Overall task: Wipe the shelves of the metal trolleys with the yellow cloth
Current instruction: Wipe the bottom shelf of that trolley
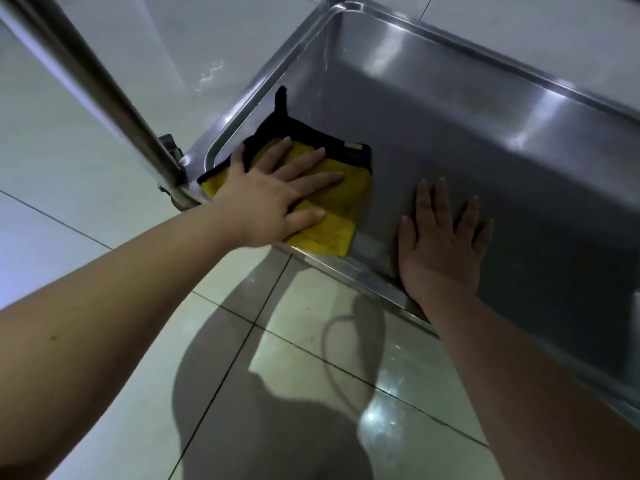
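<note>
**Both hands flat on the trolley shelf, cloth in the near-left corner**

Floor (311, 358): pale glossy tiles right under you, dark grout lines, with your shadow (277, 427) lying across them.

Arms: your 2 bare forearms reach forward, one from each lower corner of the view, over the near rim (346, 268) of the shelf.

Right hand (443, 244): palm down on bare metal just inside the near rim. Fingers are straight and slightly fanned, and nothing is held.

Left hand (273, 195): palm down on the yellow cloth (332, 230), fingers straight and spread, pressing it onto the shelf. Your thumb reaches past the cloth's black edging toward the left rim.

Cloth: folded, lying in the near-left corner of the shelf (485, 150), its near edge up against the near rim. The black trim shows along its far side, and 1 black strip of it points away along the left wall. A strip of bare metal separates the cloth from your right hand.

Corner: 1 round metal post (104, 88) rises from this corner toward the upper left. Part of a caster (171, 147) shows just behind its base.

Far end: the steel shelf runs on to the right, dull grey with bright glare patches. Its raised far rim and far-left corner sit at the top of the view, with more pale floor beyond.
</note>
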